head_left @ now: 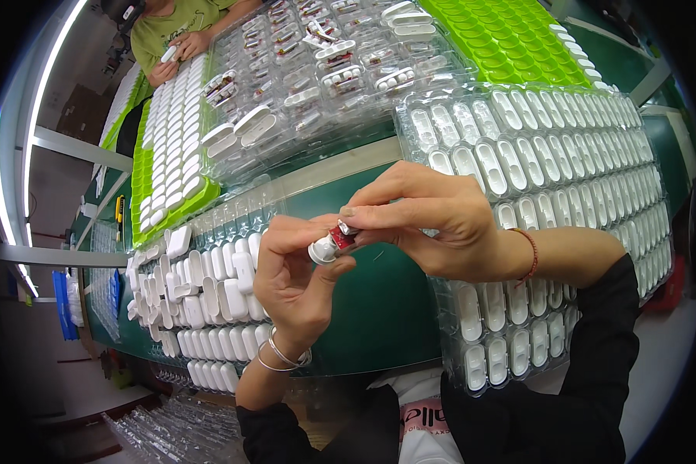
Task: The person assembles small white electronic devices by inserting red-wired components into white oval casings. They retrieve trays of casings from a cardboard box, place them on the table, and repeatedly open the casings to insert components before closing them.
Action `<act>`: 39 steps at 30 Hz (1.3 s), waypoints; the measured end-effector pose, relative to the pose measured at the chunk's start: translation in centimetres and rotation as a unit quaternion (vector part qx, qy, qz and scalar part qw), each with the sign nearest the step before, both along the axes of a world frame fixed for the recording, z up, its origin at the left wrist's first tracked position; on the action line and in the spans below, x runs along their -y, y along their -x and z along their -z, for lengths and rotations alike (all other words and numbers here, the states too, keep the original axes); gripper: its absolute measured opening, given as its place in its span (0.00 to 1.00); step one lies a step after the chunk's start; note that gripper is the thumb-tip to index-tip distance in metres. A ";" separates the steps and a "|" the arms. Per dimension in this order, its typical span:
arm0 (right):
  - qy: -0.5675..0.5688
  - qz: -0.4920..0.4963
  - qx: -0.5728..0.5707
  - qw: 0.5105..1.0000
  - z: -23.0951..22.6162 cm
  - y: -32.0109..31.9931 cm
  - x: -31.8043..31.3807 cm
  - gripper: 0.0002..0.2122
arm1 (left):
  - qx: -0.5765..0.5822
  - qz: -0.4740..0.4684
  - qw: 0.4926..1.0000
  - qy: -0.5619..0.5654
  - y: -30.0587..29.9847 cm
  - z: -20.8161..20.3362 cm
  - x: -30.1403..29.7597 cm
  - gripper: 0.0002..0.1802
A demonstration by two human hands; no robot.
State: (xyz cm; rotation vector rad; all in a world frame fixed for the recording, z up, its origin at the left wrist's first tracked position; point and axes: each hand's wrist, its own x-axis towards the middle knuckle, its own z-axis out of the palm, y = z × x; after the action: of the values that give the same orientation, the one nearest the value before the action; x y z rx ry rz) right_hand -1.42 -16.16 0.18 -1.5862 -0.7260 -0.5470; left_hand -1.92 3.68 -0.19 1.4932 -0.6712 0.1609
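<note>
Between my two hands, above the green tabletop, is a small white plastic part with a red circuit board (342,237). My left hand (295,267) is closed on its rounded white end, thumb below and fingers above. The fingertips of my right hand (417,213) pinch a small whitish piece at the board's upper edge; what exactly they hold is too small to make out. To the right of my hands, clear trays (450,309) hold rows of white oval shells (491,168). Left of my left hand lie many loose white shells (209,298), some heaped.
Ahead, a clear tray (286,100) carries small parts with red boards and several open white cases (259,130). Bright green trays stand at the far right (495,39) and left, the left one filled with white pieces (170,147). Across the table a person in green (179,31) handles a white piece.
</note>
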 end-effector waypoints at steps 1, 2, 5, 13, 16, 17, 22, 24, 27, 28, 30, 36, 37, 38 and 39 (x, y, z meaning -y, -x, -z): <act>-0.012 -0.001 -0.021 1.000 -0.1 0.1 -0.1 0.12 | -0.011 -0.004 1.000 -0.001 0.1 0.0 0.0 0.19; -0.024 -0.002 -0.043 0.999 -0.3 0.3 -0.2 0.11 | -0.011 0.008 1.000 0.005 0.2 0.1 0.1 0.19; -0.109 -0.058 -0.273 0.954 -0.9 0.8 0.1 0.11 | -0.010 0.034 0.999 0.005 0.3 0.3 0.4 0.20; -0.056 -0.023 -0.205 0.977 -0.4 0.7 -0.5 0.09 | -0.037 0.036 0.999 -0.012 0.7 0.7 0.5 0.21; -0.084 -0.032 -0.230 0.969 0.0 0.7 -0.8 0.10 | -0.044 0.048 0.998 -0.018 0.8 1.0 0.6 0.21; -0.068 -0.036 -0.237 0.969 0.1 0.8 -0.7 0.09 | -0.039 0.050 0.998 -0.025 0.9 1.0 0.6 0.21; -0.065 -0.049 -0.269 0.960 -0.2 1.1 -0.7 0.07 | -0.044 0.062 0.997 -0.025 1.3 0.9 0.8 0.21; -0.048 -0.044 -0.263 0.963 -0.3 1.2 -0.4 0.06 | -0.039 0.071 0.996 -0.045 1.3 0.8 0.9 0.20; -0.054 -0.102 -0.350 0.930 -0.9 1.5 0.1 0.06 | -0.031 0.082 0.994 -0.060 1.5 0.8 1.1 0.20; -0.087 -0.128 -0.366 0.918 -1.3 1.5 0.1 0.06 | -0.028 0.086 0.994 -0.063 1.6 0.7 1.1 0.20; -0.154 -0.180 -0.397 0.887 -1.8 1.1 0.2 0.07 | -0.045 0.070 0.996 -0.029 1.1 0.8 0.8 0.20; -0.182 -0.292 -0.460 0.818 -0.5 -1.5 1.5 0.16 | -0.117 0.067 0.990 0.040 0.1 0.9 0.1 0.17; -0.199 -0.313 -0.480 0.795 -0.3 -1.7 1.6 0.16 | -0.132 0.070 0.987 0.051 0.1 0.8 0.0 0.17; -0.207 -0.326 -0.481 0.787 -0.2 -1.8 1.7 0.16 | -0.147 0.073 0.984 0.062 0.0 0.8 -0.1 0.17; -0.215 -0.338 -0.481 0.780 -0.1 -1.8 1.7 0.16 | -0.163 0.075 0.981 0.074 0.0 0.8 -0.1 0.17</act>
State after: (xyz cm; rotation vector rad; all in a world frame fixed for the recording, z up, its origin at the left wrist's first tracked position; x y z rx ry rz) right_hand 0.41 -17.87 0.32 -0.8667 -0.2797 0.5991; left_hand -1.92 3.78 -1.00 1.2831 -0.4933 -0.1452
